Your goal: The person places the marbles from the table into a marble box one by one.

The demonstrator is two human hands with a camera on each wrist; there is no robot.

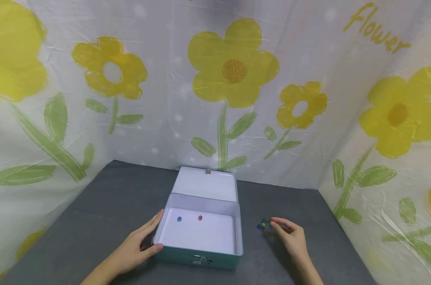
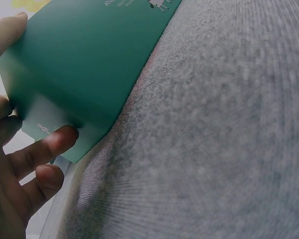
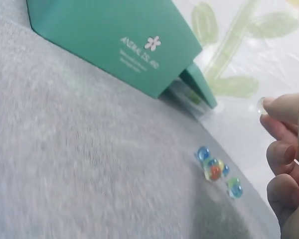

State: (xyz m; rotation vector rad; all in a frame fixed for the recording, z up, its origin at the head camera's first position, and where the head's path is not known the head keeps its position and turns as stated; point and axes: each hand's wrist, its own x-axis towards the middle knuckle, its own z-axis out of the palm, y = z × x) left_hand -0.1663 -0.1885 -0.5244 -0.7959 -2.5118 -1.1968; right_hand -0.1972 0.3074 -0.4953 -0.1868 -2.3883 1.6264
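A teal tin box stands with its lid tipped back, showing a white inside. On its floor lie one blue marble and one red marble. My left hand holds the box's near left corner, thumb at the front rim and fingers along the left wall. To the right of the box, my right hand pinches a clear glass marble between thumb and forefinger. Below that hand, several coloured marbles sit in a loose cluster on the cloth.
Dark grey cloth covers the table under the box and marbles. A white curtain with yellow flowers hangs around its back and sides. The raised lid reaches close to the curtain at the back edge.
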